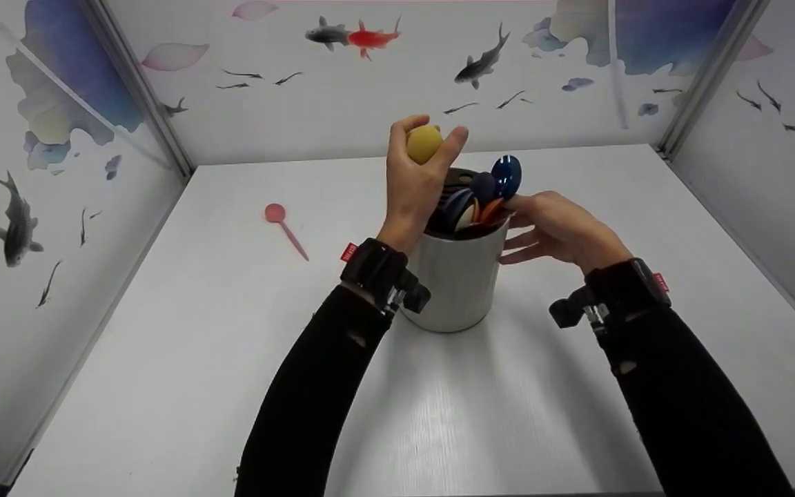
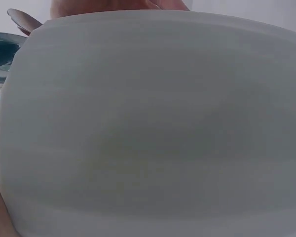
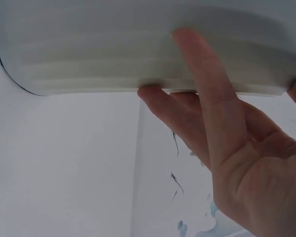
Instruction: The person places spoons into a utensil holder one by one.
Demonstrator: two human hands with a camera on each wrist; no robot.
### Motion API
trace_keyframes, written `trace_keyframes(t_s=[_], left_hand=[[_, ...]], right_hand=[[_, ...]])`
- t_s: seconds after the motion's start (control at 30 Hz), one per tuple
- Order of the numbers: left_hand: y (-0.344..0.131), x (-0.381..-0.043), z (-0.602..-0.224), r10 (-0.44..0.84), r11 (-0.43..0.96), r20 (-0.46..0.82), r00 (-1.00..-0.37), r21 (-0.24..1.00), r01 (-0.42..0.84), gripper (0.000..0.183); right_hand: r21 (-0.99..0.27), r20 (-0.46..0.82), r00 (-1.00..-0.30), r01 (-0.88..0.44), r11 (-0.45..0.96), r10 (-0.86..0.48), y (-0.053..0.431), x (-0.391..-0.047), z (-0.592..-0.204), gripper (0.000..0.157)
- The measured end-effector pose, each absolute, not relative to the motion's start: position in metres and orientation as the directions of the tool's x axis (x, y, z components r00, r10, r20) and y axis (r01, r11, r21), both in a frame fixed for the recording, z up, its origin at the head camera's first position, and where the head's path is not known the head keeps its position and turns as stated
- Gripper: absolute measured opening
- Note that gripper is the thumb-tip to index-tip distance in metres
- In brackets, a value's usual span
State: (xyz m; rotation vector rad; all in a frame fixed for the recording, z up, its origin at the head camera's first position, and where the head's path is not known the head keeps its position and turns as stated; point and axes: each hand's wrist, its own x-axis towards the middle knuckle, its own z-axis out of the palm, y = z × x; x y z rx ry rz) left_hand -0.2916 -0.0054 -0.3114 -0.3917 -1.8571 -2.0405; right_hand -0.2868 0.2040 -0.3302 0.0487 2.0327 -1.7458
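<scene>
A tall whitish utensil crock (image 1: 454, 283) stands upright, filled with several utensils, among them a shiny blue spoon (image 1: 507, 177) and a dark slotted turner (image 1: 458, 178). Above its left rim, my left hand (image 1: 417, 176) holds a yellow rounded thing (image 1: 424, 143) between thumb and curled fingers; whatever lies below its rounded top is hidden by the hand. My right hand (image 1: 556, 228) rests against the crock's right side, fingers mostly extended. In the right wrist view, the fingertips (image 3: 186, 37) touch the outer wall. The crock wall (image 2: 153, 118) fills most of the left wrist view.
A pink spoon (image 1: 275, 213) lies on the white table (image 1: 183, 331), left of the crock. White panels with painted fish (image 1: 478, 61) enclose the table at the back and both sides.
</scene>
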Motion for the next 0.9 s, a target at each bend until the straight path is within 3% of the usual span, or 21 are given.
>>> trace_keyframes(t_s=[0.17, 0.43, 0.63, 0.9], left_hand=[[-0.008, -0.291, -0.312, -0.077, -0.043, 0.402, -0.912, 0.913, 0.406, 0.074], [-0.011, -0.292, -0.311, -0.04, -0.047, 0.332, -0.942, 0.941, 0.334, 0.089], [-0.021, -0.291, -0.306, -0.009, -0.055, 0.351, -0.936, 0.935, 0.351, 0.085], [-0.057, -0.306, -0.306, -0.163, -0.072, 0.364, -0.917, 0.923, 0.379, 0.076]], right_hand=[[-0.928, -0.359, -0.894, 0.311, 0.205, -0.267, 0.204, -0.286, -0.331, 0.047], [-0.931, -0.352, -0.896, 0.304, 0.204, -0.272, 0.203, -0.285, -0.332, 0.047], [-0.931, -0.358, -0.894, 0.32, 0.177, -0.268, 0.201, -0.286, -0.332, 0.043], [-0.927, -0.367, -0.892, 0.328, 0.18, -0.264, 0.205, -0.286, -0.33, 0.044]])
